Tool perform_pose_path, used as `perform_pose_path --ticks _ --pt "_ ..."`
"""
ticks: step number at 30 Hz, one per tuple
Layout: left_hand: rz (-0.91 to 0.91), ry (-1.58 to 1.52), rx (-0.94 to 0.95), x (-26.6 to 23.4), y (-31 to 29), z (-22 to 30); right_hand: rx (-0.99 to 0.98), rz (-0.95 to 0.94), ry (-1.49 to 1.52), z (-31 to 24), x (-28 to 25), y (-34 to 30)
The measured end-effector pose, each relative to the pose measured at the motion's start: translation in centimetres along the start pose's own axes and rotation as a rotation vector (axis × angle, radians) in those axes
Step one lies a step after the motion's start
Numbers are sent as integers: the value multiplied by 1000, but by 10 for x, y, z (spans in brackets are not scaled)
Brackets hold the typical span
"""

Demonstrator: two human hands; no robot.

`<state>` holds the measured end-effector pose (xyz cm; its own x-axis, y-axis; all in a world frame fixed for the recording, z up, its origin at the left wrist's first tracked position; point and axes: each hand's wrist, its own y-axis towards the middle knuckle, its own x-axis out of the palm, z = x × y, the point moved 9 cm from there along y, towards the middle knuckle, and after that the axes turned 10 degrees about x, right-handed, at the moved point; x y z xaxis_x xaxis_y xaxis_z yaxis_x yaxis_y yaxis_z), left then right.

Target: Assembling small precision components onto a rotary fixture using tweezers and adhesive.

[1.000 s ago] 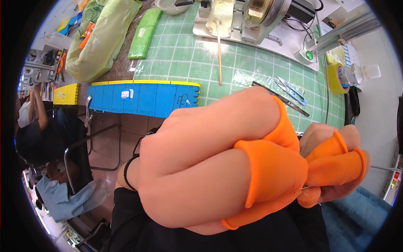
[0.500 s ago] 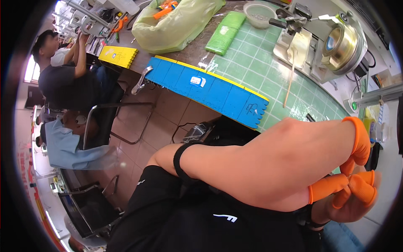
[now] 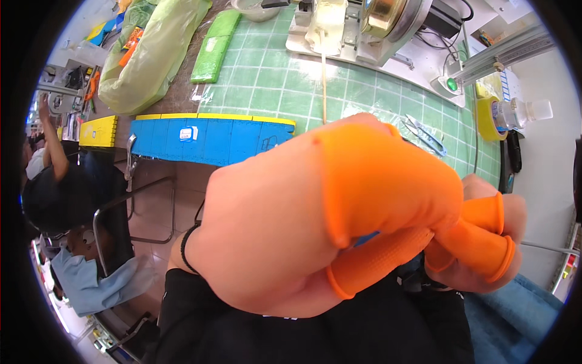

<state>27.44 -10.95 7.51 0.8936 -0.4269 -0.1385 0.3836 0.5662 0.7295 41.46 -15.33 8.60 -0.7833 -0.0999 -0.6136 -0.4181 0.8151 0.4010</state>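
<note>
Both of my hands wear orange finger cots and meet above my lap. My left hand (image 3: 267,200), with a dark band at the wrist, is close and large, its fingers closed in a pinch. My right hand (image 3: 482,246) is just beyond it on the right, fingers bent and pressed against the left fingertips. Whatever lies between the fingertips is hidden or too small to make out. A sliver of blue shows in the gap between the left fingers. Nearest on the table are blue-handled snips (image 3: 427,136) on the green tiled mat (image 3: 267,91).
A blue board with notched end and yellow edge (image 3: 224,142) runs along the table's front. Behind are a green packet (image 3: 216,51), a pale plastic bag (image 3: 145,67), a wooden stick (image 3: 324,91) and a machine with brass-coloured drum (image 3: 385,18). A person (image 3: 57,188) sits left.
The view has swung to the right and the table things have shifted left in it. My left hand now looks larger and closer; the two hands' fingers still meet.
</note>
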Motion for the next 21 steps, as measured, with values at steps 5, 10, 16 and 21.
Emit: perform_pose_path --ticks 5,10,16,21 --pt "69 84 132 8 -2 3 142 25 21 12 -10 -11" --pt "-22 123 112 14 2 7 -52 159 -134 -1 -13 -11" --pt "-137 156 -33 11 2 11 -8 61 -23 5 -11 -12" --pt "-31 64 73 2 8 9 -76 87 -96 5 -6 -12"
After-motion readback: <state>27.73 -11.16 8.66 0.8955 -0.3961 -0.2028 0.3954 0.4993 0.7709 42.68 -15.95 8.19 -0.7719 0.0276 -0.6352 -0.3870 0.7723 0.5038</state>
